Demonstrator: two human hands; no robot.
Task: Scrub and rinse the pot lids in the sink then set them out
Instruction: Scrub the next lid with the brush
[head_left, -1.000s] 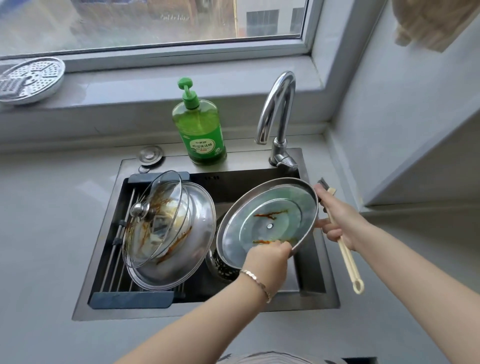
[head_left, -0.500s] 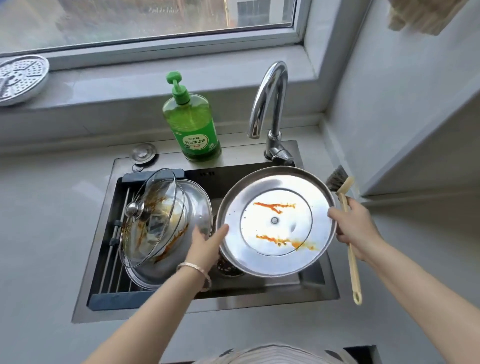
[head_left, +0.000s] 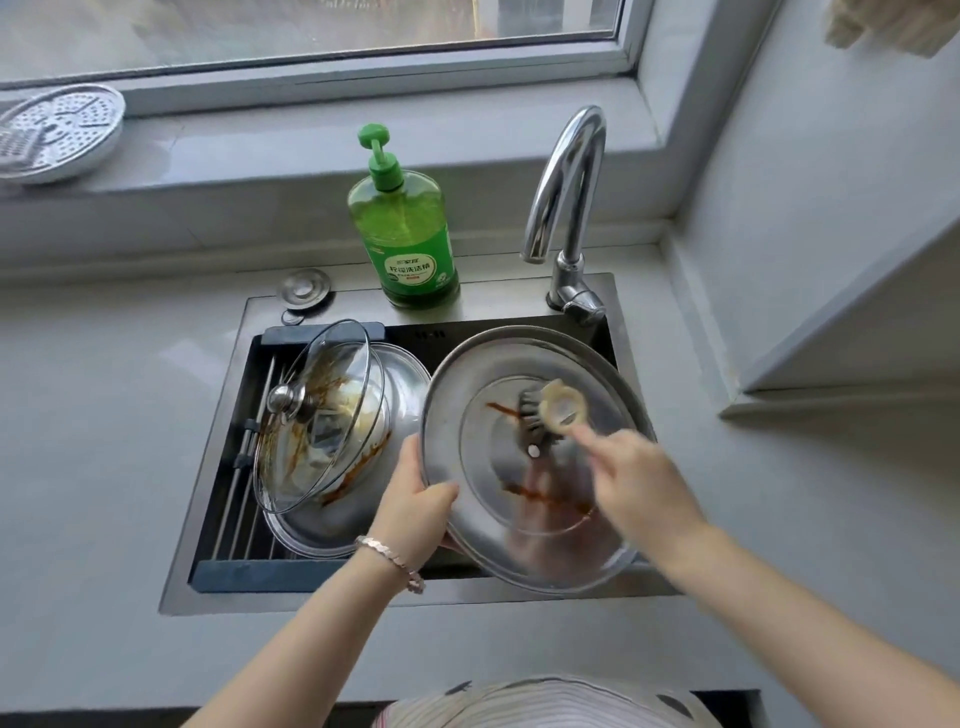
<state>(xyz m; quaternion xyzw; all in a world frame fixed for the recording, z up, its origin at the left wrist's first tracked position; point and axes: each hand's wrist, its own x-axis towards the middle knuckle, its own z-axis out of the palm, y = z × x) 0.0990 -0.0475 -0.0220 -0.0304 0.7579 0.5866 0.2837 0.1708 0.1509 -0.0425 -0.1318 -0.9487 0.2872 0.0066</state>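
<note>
Lid (head_left: 467, 415) hung tilted over the sink's (head_left: 519, 332) right half; my left hand (head_left: 415, 499) gripped its eight-o'clock rim, my right hand (head_left: 639, 483) clutched the brush (head_left: 545, 415), bristles near centre, streaks toward six o'clock.

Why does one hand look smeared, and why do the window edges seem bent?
Head view: the right hand and brush are motion-blurred, while the left hand gripping the steel lid is sharp; the wide-angle lens bows the window frame; daylight glares on the faucet.
</note>
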